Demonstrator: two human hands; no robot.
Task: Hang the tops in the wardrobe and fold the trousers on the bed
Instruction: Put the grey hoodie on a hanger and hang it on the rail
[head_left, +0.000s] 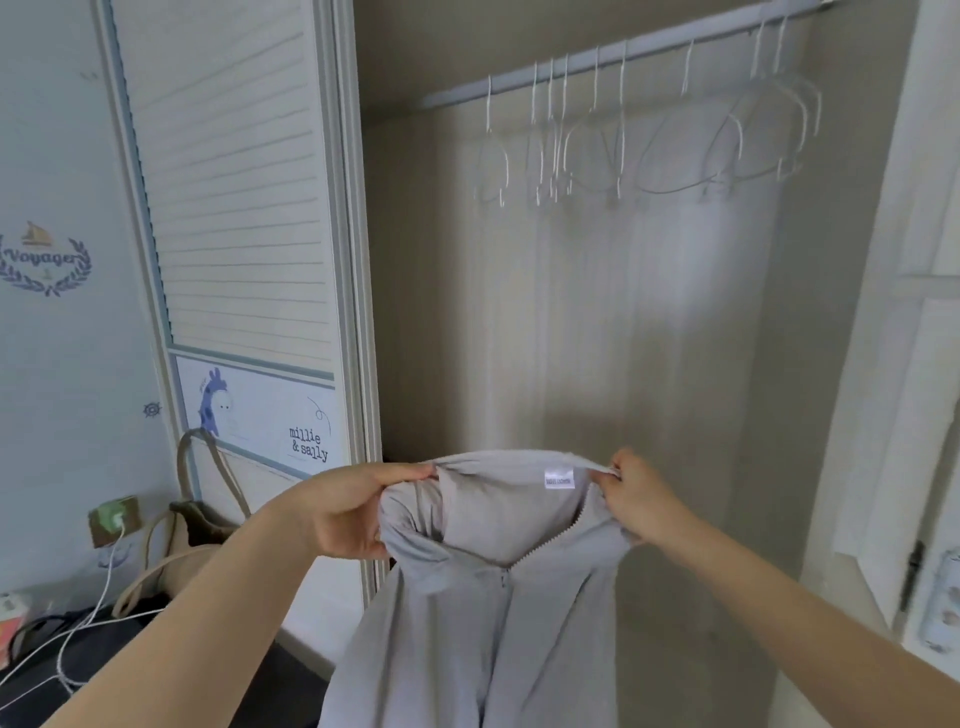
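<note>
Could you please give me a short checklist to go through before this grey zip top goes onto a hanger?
1. Left hand grips the grey zip top at the neck: ok.
2. Right hand grips the other side of the neck: ok.
3. Neck held open, label showing: ok.
4. Empty hangers on the rail: ok.
5. Hanger in hand: not ok, both hands are full.
6. Zip closed lower down: cannot tell.

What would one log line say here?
hands: left, right hold top by collar | hangers empty | hanging: not yet
</note>
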